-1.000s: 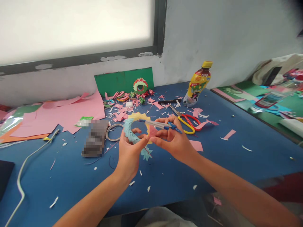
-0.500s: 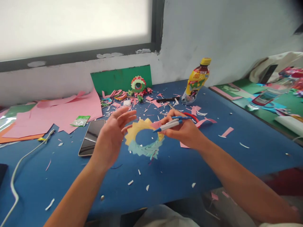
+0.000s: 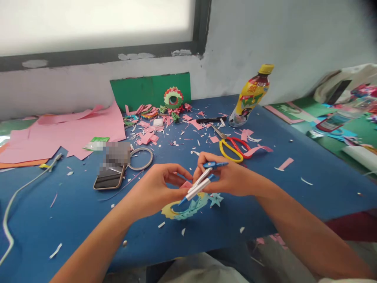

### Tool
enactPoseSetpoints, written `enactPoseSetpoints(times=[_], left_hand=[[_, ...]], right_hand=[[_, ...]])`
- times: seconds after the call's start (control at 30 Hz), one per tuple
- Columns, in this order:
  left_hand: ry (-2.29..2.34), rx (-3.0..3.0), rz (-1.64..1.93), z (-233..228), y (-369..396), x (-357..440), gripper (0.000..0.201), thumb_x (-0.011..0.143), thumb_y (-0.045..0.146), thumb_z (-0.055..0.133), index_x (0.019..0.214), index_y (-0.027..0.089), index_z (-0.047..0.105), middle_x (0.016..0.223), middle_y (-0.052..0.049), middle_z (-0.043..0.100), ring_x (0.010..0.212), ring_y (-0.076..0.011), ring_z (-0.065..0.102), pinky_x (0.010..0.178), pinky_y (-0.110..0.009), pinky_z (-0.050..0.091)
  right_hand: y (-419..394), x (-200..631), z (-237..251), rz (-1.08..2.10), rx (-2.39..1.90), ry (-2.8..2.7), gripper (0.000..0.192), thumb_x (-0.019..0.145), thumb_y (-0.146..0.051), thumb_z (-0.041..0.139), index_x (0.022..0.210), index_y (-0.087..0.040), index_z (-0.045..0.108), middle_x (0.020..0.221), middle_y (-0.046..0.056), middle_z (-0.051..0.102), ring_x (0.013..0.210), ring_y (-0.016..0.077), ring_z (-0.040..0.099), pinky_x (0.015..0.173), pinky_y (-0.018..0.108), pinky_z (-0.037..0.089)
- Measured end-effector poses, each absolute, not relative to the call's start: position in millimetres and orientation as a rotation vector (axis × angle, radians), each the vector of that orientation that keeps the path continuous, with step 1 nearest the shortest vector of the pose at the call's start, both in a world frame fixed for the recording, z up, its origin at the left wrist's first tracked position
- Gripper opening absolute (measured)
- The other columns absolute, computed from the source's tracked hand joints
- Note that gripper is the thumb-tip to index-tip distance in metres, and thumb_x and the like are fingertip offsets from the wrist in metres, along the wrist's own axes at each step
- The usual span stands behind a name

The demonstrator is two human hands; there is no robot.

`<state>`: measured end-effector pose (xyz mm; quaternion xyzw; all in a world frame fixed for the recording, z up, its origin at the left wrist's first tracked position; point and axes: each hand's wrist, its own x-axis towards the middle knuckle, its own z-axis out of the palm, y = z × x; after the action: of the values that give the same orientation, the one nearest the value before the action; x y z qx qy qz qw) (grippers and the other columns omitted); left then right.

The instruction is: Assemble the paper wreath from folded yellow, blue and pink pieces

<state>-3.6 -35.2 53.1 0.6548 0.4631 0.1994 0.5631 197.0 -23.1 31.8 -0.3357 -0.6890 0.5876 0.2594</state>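
My right hand (image 3: 226, 177) is closed around a white-and-blue pen (image 3: 198, 188), its blue end pointing down and left; another blue part sticks out above the fingers. Facing it, my left hand (image 3: 165, 182) has its thumb and fingers pinched on a small pink paper piece (image 3: 186, 184), partly behind the pen. Just under both hands is a ring of folded yellow and light-blue paper (image 3: 188, 212), its top covered by the fingers. I cannot tell whether a finger still holds the ring. A light-blue paper star (image 3: 216, 199) shows at its right.
Red-and-yellow-handled scissors (image 3: 231, 147) lie beyond my right hand, near a yellow-capped bottle (image 3: 250, 96). A roll of tape (image 3: 141, 158) and a phone (image 3: 108, 177) are at left, with pink sheets (image 3: 67, 133) behind. Paper scraps and a finished-looking ring (image 3: 173, 97) stand at the back.
My left hand has moved right and closed from spread fingers to a pinch. The paper ring is lower and tilted flatter. The pen has turned steeper, and the scissors and tape now show.
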Motion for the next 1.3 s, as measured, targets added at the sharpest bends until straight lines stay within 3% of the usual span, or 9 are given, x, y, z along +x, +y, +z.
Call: enactPoseSetpoints(times=[0.27,0.43,0.53,0.6,0.7,0.8,0.97,1.2,1.3], left_hand=[[1.201,1.345,0.858,43,-24,-3,0.022,0.063,0.026,0.073,0.084,0.02,0.07,0.073,-0.002,0.072,0.07,-0.0148,0.066,0.059,-0.018,0.05],[1.182,1.164,1.083,38,-22,0,0.016,0.063,0.027,0.075,0.078,0.021,0.071,0.072,0.0,0.072,0.069,-0.0115,0.066,0.064,-0.016,0.051],[1.142,1.106,1.126,37,-24,1,0.01,0.063,0.025,0.075,0.072,0.022,0.071,0.069,0.002,0.071,0.066,-0.0095,0.065,0.062,-0.013,0.05],[1.115,1.062,1.156,36,-24,2,0.009,0.063,0.024,0.076,0.07,0.022,0.07,0.068,0.003,0.071,0.066,-0.0084,0.065,0.063,-0.013,0.049],[1.087,1.01,1.177,37,-24,3,0.008,0.063,0.023,0.076,0.068,0.021,0.07,0.067,0.003,0.071,0.065,-0.0074,0.065,0.064,-0.012,0.049],[1.069,0.971,1.164,37,-27,6,0.009,0.062,0.022,0.076,0.067,0.02,0.07,0.065,0.003,0.07,0.061,-0.0067,0.064,0.062,-0.012,0.049],[1.033,0.93,1.104,36,-32,12,0.012,0.061,0.021,0.077,0.067,0.017,0.068,0.062,0.002,0.069,0.059,-0.0073,0.062,0.058,-0.013,0.048],[1.025,0.835,1.104,34,-33,15,0.015,0.063,0.02,0.076,0.076,0.018,0.068,0.066,0.002,0.069,0.061,-0.0076,0.063,0.062,-0.014,0.047],[1.038,0.745,1.155,34,-35,17,0.02,0.064,0.021,0.074,0.084,0.017,0.068,0.07,0.0,0.07,0.064,-0.0087,0.063,0.066,-0.017,0.048]], right_hand=[[-19,191,22,1.036,-0.784,-1.624,0.021,0.078,-0.03,0.063,0.077,-0.022,0.043,0.083,0.0,0.061,0.072,0.0121,0.058,0.063,0.026,0.046],[-19,189,20,0.801,-0.652,-1.376,0.025,0.078,-0.026,0.063,0.067,-0.023,0.041,0.053,-0.006,0.048,0.044,0.0082,0.044,0.041,0.022,0.035],[-26,187,15,0.76,-0.578,-1.449,0.025,0.082,-0.033,0.057,0.065,-0.023,0.043,0.047,-0.006,0.044,0.038,0.0082,0.037,0.035,0.023,0.027],[-30,187,12,0.689,-0.58,-1.547,0.02,0.084,-0.037,0.053,0.07,-0.024,0.047,0.054,-0.003,0.053,0.042,0.0102,0.043,0.038,0.026,0.033],[-32,183,14,0.522,-0.668,-1.584,0.016,0.08,-0.025,0.059,0.073,-0.024,0.045,0.078,0.001,0.065,0.065,0.0146,0.058,0.057,0.031,0.046],[-32,176,20,0.616,-0.797,-1.493,0.026,0.074,-0.018,0.066,0.072,-0.023,0.04,0.096,0.002,0.065,0.086,0.0171,0.062,0.07,0.034,0.051],[-35,164,24,0.917,-0.929,-1.401,0.033,0.071,-0.02,0.068,0.068,-0.022,0.036,0.088,-0.001,0.067,0.061,0.0107,0.061,0.049,0.024,0.049],[-34,168,19,0.789,-0.85,-1.354,0.021,0.082,-0.025,0.057,0.071,-0.022,0.04,0.088,0.0,0.067,0.074,0.0136,0.062,0.065,0.03,0.05],[-35,174,16,0.521,-0.716,-1.397,0.016,0.086,-0.04,0.05,0.08,-0.025,0.048,0.073,0.0,0.063,0.06,0.0129,0.056,0.055,0.028,0.046]])
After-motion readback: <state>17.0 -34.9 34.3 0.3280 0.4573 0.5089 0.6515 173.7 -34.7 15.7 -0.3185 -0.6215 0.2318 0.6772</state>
